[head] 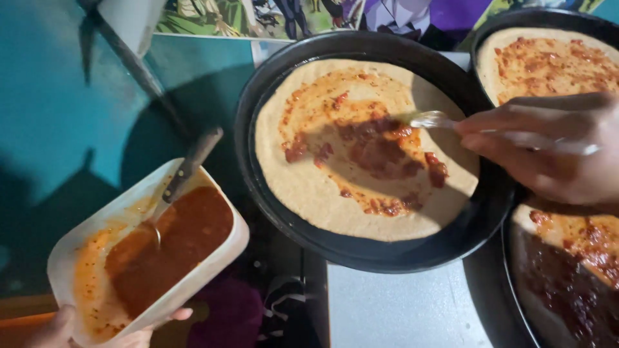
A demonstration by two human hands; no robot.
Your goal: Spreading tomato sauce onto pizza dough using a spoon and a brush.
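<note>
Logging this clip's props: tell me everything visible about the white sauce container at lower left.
The sauce container is a shallow, rounded-rectangular tub, off-white and plastic-looking, with no lid on it. It sits tilted and raised beside the black pan, held from below by the left hand, whose fingers curl under its near edge. A pool of chunky red sauce fills its lower right part; orange smears coat the bare left floor and walls. A utensil with a dark handle rests in the sauce, leaning over the far rim.

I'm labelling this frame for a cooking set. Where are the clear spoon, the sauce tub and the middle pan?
clear spoon (431,119), head view, on its bowl.
sauce tub (227,248), head view, on its right rim.
middle pan (387,256), head view, on its near rim.
</note>
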